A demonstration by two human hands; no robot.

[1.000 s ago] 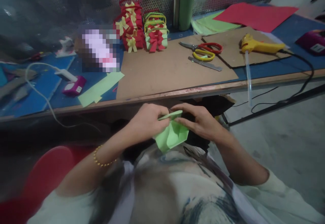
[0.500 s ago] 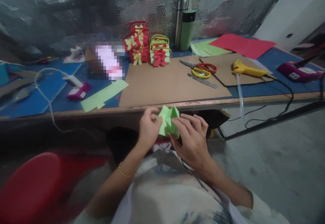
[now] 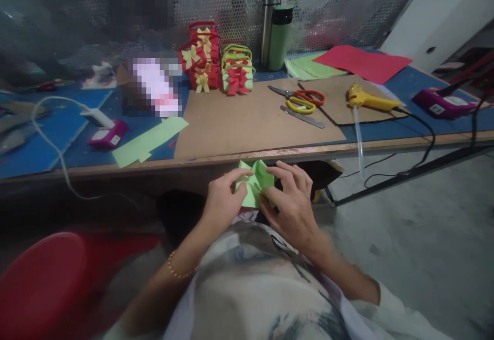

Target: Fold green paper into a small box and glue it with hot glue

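Observation:
Over my lap, just off the table's front edge, I hold a folded piece of light green paper (image 3: 252, 188) whose flaps stand partly up. My left hand (image 3: 224, 196) grips its left side, index finger over the upper flap and thumb against the near face. On the right side, my right hand (image 3: 291, 196) has its fingers and thumb closed on the paper, with the index finger at the top fold. The underside of the paper and some fingertips are hidden.
On the blue table (image 3: 150, 152) lie cardboard (image 3: 231, 124), scissors (image 3: 301, 101), a blade (image 3: 303, 117), a yellow glue gun (image 3: 372, 98) and green paper strips (image 3: 150, 142). Small red baskets (image 3: 203, 62), green ones (image 3: 236, 72) and a green bottle (image 3: 280, 39) stand behind. A red stool (image 3: 46, 283) is at left.
My left index finger has moved from a curl at the paper's edge to lie over its upper flap. My right fingers have shifted slightly along the right fold. The view has turned a little.

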